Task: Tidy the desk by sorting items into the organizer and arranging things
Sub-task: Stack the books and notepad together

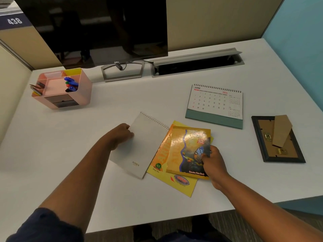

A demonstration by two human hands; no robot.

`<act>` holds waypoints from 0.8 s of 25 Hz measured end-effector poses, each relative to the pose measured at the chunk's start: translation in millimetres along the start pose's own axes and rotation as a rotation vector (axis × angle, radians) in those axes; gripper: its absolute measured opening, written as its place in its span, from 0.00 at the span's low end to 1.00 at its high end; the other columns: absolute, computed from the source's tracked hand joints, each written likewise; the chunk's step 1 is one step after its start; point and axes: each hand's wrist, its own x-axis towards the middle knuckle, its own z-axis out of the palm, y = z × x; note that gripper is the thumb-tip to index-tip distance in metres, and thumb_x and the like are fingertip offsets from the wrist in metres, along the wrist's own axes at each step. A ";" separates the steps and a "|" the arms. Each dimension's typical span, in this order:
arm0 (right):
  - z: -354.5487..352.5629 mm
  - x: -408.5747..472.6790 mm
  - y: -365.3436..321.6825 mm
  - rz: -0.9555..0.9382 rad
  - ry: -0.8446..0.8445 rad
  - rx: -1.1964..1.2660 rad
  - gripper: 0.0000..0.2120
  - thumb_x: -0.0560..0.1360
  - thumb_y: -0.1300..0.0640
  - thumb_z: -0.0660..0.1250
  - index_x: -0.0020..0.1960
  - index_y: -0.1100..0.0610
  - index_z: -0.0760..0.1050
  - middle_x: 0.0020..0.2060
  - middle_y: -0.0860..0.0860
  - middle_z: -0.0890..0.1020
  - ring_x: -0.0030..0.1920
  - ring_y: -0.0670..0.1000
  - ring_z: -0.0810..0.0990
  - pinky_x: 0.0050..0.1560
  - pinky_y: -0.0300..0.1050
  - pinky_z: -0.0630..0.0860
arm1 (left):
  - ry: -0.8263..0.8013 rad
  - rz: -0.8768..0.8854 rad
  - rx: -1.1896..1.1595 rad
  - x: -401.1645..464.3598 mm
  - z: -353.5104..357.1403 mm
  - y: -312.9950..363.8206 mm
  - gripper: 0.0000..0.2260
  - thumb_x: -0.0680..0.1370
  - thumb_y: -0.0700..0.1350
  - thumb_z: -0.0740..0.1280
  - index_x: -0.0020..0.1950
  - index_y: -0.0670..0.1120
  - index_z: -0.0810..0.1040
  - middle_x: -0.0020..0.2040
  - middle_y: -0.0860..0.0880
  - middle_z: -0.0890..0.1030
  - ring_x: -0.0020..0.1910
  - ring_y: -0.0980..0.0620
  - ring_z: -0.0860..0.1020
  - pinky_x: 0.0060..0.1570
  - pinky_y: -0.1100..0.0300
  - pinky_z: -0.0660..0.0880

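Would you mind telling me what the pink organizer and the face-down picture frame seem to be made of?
The pink organizer looks like smooth moulded plastic, going by its rounded corners and even matte colour. The picture frame seems to have a dark, slightly glossy border, wood or plastic, I cannot tell which; its backing and propped stand look like brown fibreboard or card, with small brass-coloured metal clips.

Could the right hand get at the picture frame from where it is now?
Probably yes. The picture frame lies face down to the right with bare desk between, but the right hand grips the butterfly notebook and must release it first.
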 end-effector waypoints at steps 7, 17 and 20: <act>-34.8 -8.1 5.4 0.088 -0.027 0.616 0.13 0.82 0.66 0.60 0.64 0.57 0.75 0.55 0.57 0.85 0.54 0.58 0.85 0.52 0.56 0.82 | -0.070 0.147 -0.302 -24.2 -15.4 51.6 0.07 0.83 0.40 0.63 0.58 0.47 0.78 0.55 0.44 0.83 0.53 0.43 0.81 0.50 0.51 0.78; -43.6 -30.5 12.1 0.052 0.043 0.723 0.13 0.82 0.65 0.60 0.64 0.56 0.76 0.55 0.56 0.85 0.55 0.58 0.85 0.56 0.60 0.80 | -0.054 0.159 -0.016 -29.5 114.6 37.2 0.10 0.77 0.38 0.61 0.57 0.44 0.76 0.52 0.44 0.80 0.49 0.44 0.79 0.45 0.53 0.78; -29.3 -35.9 11.3 0.032 0.043 0.561 0.12 0.82 0.65 0.60 0.60 0.53 0.77 0.53 0.54 0.86 0.53 0.56 0.86 0.53 0.56 0.82 | 0.009 0.189 0.007 -30.4 129.3 34.9 0.10 0.79 0.40 0.61 0.60 0.44 0.74 0.53 0.47 0.77 0.51 0.45 0.77 0.45 0.55 0.73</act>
